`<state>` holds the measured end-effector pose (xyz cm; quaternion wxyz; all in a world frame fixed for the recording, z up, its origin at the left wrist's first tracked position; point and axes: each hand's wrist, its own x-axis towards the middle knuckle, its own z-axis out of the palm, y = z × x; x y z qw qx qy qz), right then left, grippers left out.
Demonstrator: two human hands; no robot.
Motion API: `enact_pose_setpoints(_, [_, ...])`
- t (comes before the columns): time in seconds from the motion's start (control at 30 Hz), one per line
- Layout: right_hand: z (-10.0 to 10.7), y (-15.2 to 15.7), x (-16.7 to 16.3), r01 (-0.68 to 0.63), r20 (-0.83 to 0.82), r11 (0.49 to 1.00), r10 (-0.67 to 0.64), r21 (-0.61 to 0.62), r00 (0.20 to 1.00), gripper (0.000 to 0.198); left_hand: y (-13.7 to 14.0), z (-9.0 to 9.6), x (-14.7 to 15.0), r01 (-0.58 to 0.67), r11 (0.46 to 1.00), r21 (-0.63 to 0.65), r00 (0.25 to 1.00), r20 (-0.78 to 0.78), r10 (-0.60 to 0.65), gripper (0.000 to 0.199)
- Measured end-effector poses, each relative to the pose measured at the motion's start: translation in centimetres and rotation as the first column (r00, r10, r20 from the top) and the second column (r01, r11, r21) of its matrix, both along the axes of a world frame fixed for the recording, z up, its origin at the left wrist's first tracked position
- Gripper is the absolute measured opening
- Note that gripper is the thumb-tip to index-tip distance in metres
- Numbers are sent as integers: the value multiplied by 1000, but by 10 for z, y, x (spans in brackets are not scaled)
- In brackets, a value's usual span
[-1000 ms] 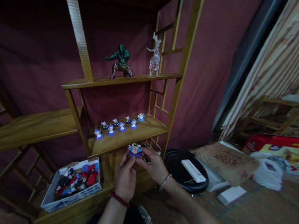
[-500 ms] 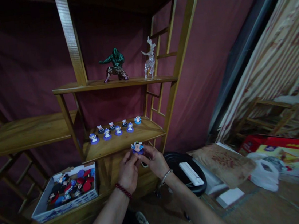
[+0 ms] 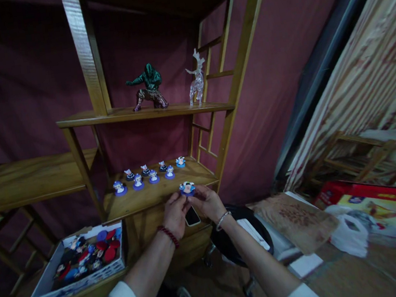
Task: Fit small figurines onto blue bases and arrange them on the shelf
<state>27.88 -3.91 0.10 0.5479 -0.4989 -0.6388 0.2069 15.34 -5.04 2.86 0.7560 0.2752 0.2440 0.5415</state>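
Before the wooden shelf (image 3: 132, 204), left hand (image 3: 175, 215) and right hand (image 3: 210, 205) pinch a figurine (image 3: 187, 186) (base (image 3: 188, 194) partly hidden).

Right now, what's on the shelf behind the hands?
Eight figures: four purple-based in front; three black-based, one blue-based behind. The held figure and right hand hide part of the shelf; anything there is covered.

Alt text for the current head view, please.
A person's left hand and right hand hold a small figurine before a wooden shelf bearing two rows of figurines. An open box of jumbled pieces sits at lower left.
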Motion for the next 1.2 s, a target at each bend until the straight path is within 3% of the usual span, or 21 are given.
enact_pose_setpoints(0.2, [3,16,13,-78,-97,996,74,-35,993,31,11,4,7,16,999,32,999,-41,-15,19])
enact_pose_setpoints(0.37, [9,25,22,-218,-162,974,206,-65,965,30,19,6,15,5,998,66,998,-68,0,18])
enact_pose_setpoints(0.7, [18,58,46,-306,-211,943,275,-132,938,37,36,14,31,14,992,122,989,-147,4,30])
enact_pose_setpoints(0.93, [23,75,50,-242,-225,955,201,-172,953,43,53,14,37,48,985,167,984,-177,-18,30])
enact_pose_setpoints(1.2, [23,92,48,-161,-195,974,129,-158,972,36,74,7,44,26,980,198,960,-278,31,38])
